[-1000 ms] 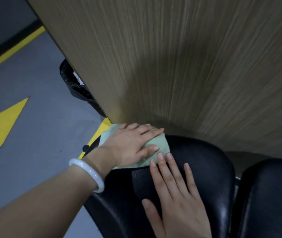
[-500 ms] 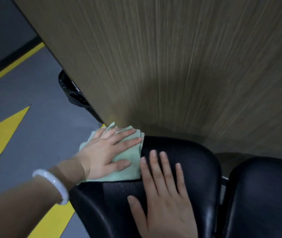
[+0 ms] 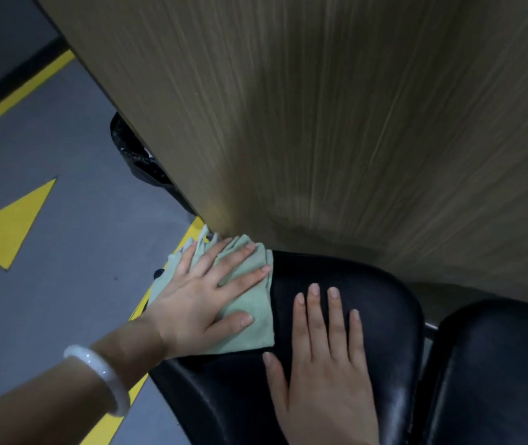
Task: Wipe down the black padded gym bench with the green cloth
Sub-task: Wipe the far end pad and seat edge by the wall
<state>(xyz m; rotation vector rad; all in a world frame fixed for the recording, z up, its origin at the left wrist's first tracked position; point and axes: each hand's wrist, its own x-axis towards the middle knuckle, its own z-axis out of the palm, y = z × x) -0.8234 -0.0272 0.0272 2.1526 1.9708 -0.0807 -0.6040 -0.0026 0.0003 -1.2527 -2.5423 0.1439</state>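
Note:
The black padded bench pad (image 3: 381, 303) fills the lower middle of the head view. A folded pale green cloth (image 3: 249, 329) lies on its far left corner and hangs a little over the left edge. My left hand (image 3: 201, 300), a white bangle on its wrist, presses flat on the cloth with the fingers spread. Just to the right, my right hand (image 3: 323, 370) lies flat on the bare black padding with straight fingers and touches no cloth.
A wood-grain wall panel (image 3: 336, 123) rises directly behind the bench. A second black pad (image 3: 497, 374) sits at the right across a narrow gap. On the left are grey floor with yellow markings (image 3: 8, 223) and a black bin-liner bag (image 3: 134, 152) by the panel's corner.
My left hand slid the cloth leftward from the pad's far middle to its left corner, where part of it hangs off the edge. My right hand stayed flat on the pad.

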